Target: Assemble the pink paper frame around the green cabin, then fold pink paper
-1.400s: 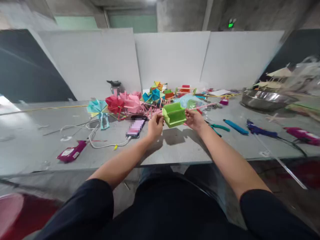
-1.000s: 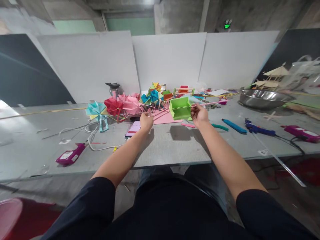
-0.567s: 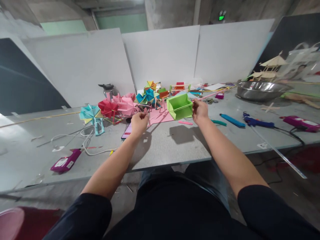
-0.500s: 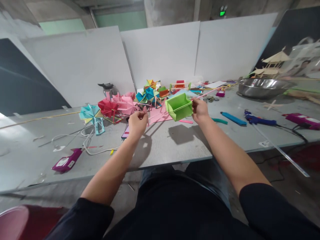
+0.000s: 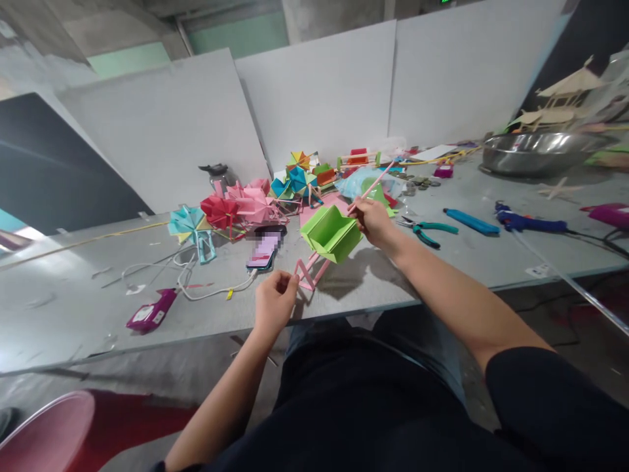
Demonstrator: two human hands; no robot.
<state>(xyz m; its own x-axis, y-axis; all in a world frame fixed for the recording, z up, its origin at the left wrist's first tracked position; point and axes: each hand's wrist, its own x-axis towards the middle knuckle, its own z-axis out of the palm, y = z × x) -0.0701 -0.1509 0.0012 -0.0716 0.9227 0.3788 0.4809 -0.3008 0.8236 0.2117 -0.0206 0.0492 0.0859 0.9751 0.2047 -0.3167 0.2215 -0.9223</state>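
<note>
Left hand (image 5: 276, 298) pinched on near-left end of pink frame (image 5: 322, 270), right hand (image 5: 376, 223) clamped on pink stick (image 5: 378, 181) at far right; green box (image 5: 332, 233), held between above table (image 5: 196, 321), is judged already shaped and mounted, remaining work untellable.

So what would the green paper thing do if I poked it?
Probably light: the green folded-paper piece has thin-looking walls. It may turn, as the pink stick seems to pass through it. A hard poke could dent it: its sides look like folded sheets.
</note>
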